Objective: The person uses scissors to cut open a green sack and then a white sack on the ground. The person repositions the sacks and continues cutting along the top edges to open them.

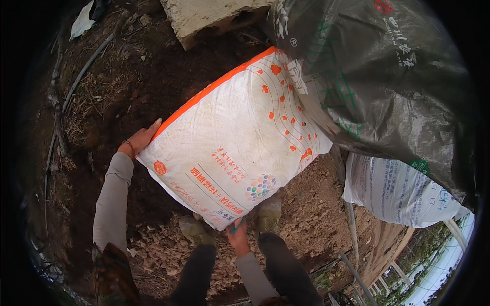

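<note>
A large white woven fertilizer sack (pixel 233 126) with an orange edge and printed writing lies across the middle of the view, above brown soil. My left hand (pixel 142 140), with a beaded bracelet at the wrist, grips the sack's left corner by the orange edge. At the sack's lower corner, near my feet, my right hand (pixel 238 233) holds on, its fingers partly hidden. Something teal shows at that hand. The sack's upper right end meets a dark plastic sack (pixel 383 76) with green and white print.
A concrete block (pixel 214 19) sits at the top. Another white sack (pixel 394 191) shows under the dark plastic at the right. A thin hose (pixel 86 69) and dry sticks lie at the left. Wooden poles (pixel 352 225) stand at the lower right. My shoes are on loose soil.
</note>
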`<state>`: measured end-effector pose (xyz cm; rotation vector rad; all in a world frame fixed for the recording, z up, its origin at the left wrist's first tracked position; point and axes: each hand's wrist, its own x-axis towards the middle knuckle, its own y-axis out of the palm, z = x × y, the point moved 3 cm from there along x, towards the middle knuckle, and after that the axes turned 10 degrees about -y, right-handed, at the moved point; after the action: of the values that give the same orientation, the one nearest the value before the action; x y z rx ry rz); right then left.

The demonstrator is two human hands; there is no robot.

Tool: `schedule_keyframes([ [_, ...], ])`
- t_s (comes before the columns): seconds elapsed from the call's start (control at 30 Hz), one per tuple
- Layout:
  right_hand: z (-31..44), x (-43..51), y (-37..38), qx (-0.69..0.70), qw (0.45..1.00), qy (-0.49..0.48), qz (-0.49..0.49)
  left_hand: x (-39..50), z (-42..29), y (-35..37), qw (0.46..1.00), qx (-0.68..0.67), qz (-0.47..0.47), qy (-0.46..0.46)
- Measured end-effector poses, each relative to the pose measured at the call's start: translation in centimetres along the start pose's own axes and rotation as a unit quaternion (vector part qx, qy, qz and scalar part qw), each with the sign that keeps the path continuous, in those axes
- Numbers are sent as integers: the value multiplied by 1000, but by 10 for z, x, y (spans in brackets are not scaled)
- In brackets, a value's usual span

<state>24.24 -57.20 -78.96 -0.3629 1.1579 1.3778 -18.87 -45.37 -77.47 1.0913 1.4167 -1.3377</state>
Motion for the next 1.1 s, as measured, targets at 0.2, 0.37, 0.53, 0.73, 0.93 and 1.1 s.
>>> schedule_keyframes([
  [0.2,1,5,1,85,996,3,17,18,-8,18,978,-159,136,20],
  [0.37,-7,4,-5,77,997,-9,19,17,-11,23,964,-218,152,29],
  [0.53,-14,4,-15,30,999,-4,-21,18,-9,27,947,-287,145,18],
  [0.73,-12,-6,-3,9,997,-76,-26,27,5,24,936,-314,151,52],
  [0.93,28,-37,15,-19,992,-109,-56,-13,24,27,953,-259,136,77],
  [1.1,68,-70,18,-139,977,-123,-106,-58,49,45,951,-264,108,121],
])
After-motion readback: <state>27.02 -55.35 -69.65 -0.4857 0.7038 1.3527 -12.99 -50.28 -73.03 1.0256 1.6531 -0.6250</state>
